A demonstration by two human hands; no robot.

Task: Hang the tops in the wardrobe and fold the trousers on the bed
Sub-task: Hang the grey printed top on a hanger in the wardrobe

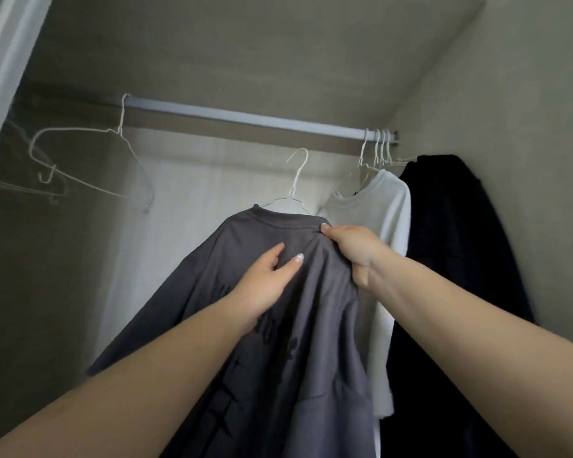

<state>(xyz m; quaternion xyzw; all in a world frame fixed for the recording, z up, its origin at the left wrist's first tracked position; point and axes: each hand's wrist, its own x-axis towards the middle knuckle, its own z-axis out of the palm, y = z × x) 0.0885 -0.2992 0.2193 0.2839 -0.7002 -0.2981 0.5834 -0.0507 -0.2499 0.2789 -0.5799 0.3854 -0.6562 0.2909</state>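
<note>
Nearest the camera, two bare forearms reached up into the wardrobe. The left hand (265, 279) lay on the chest of a dark grey T-shirt (278, 358), its fingers fairly straight and spread, pressing the cloth rather than clutching it. The right hand (353, 251) gripped the same shirt at the shoulder seam just beside the collar, thumb on top and fingers curled into a bunch of fabric. The grey shirt sat on a white wire hanger (293, 190) whose hook stood below the rail (245, 119) and apart from it, so the garment was carried by the hands. A dark print ran down its front; it was too blurred to read.

Just behind, to the right, a white top (384, 206) hung from the rail on its own hanger, and beside that a black garment (454, 226) hung against the side wall. Several hanger hooks crowded the rail's right end. Farther left, an empty wire hanger (90, 160) dangled tilted from the rail, with what seemed to be more hangers in the dim corner beyond it.
</note>
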